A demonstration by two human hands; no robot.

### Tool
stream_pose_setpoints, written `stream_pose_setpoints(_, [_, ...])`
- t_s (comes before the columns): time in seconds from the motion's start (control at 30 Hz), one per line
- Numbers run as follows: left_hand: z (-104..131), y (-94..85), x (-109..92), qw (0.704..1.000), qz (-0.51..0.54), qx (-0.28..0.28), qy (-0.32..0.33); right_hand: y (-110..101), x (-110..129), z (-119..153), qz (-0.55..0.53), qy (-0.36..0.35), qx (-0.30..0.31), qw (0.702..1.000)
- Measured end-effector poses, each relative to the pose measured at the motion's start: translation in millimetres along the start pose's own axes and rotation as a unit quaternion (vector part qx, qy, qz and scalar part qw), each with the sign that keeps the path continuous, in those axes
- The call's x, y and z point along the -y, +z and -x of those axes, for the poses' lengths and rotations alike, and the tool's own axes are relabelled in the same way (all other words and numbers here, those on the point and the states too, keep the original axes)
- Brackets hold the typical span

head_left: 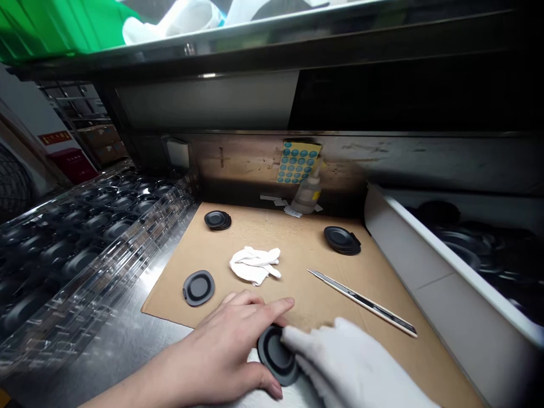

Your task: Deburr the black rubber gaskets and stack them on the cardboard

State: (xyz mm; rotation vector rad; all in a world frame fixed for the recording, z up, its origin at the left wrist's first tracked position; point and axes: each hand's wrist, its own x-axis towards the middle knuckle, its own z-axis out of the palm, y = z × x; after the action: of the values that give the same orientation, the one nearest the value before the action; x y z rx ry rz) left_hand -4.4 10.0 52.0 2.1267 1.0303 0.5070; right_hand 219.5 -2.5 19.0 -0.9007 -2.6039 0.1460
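Low in the middle of the view, a black round plastic lid [278,354] with a recessed centre lies between both hands, over something white. My left hand [238,340] is bare; its thumb and fingers close around the lid's left side. My right hand [344,362] wears a white glove, slightly blurred. Its curled fingers grip the lid's right edge, with one fingertip on its face; the lower fingers are partly hidden. A single similar lid [199,288] lies to the left. Beyond my hands sits a crumpled white cloth [255,264], and a utility knife [363,300] lies at right.
Cardboard [293,238] covers the metal bench. Small lid stacks stand at back left [217,220] and back right [341,240]. Clear trays [85,243] of black parts flank the left; a white bin [442,294] holds more. A bottle [306,195] stands behind, below an overhead shelf [272,37].
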Motion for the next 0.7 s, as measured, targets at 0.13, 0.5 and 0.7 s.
stream_pose_setpoints(0.13, [1.3,-8.9,-5.4,0.998,-0.008,0.058,0.027,-17.1,-1.6,-12.9,-0.003,-0.012,0.012,1.000])
stream_pose_setpoints(0.5, [-1.1,6.1,-1.8,1.000,-0.012,0.020,0.021,-14.5,-7.1,-3.2,0.087,-0.040,-0.016,0.995])
stream_pose_setpoints(0.7, [-4.0,-16.1,-8.0,0.997,0.003,0.078,0.030,6.9,-11.0,17.9,0.130,-0.024,-0.038,0.990])
